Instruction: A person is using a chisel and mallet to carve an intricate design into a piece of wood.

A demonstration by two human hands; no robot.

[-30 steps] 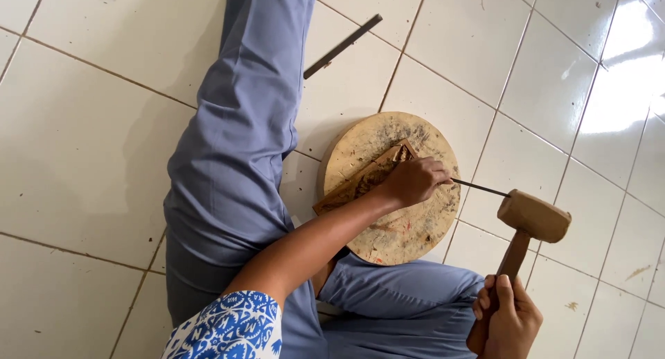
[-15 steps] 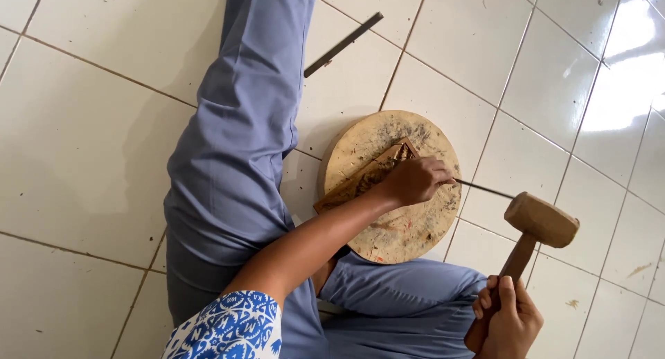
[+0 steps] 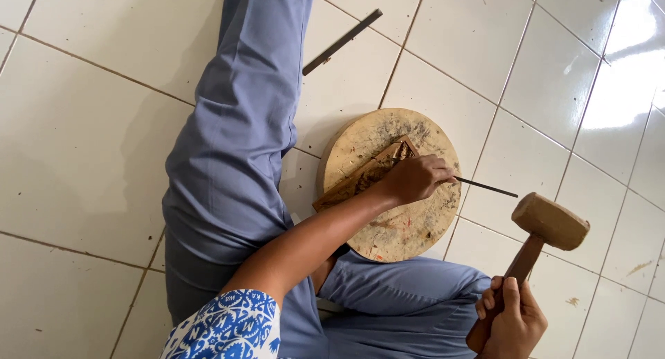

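Observation:
A round wooden block (image 3: 409, 227) lies on the white tiled floor between my legs. On it rests a narrow carved wooden piece (image 3: 360, 179). My left hand (image 3: 414, 178) is shut on a thin metal chisel (image 3: 486, 187), whose shaft sticks out to the right while its tip, hidden by my fingers, meets the carved piece. My right hand (image 3: 509, 321) grips the handle of a wooden mallet (image 3: 548, 222), whose head hangs in the air to the right of the chisel's end, apart from it.
My leg in blue-grey trousers (image 3: 239, 123) stretches up the frame left of the block; the other leg folds below it. A second long dark metal tool (image 3: 342, 42) lies on the tiles above the block. Bright glare marks the tiles at the top right.
The mallet head has drifted slightly to the right and down, away from the chisel's end. My left hand and the chisel stay put on the carved piece.

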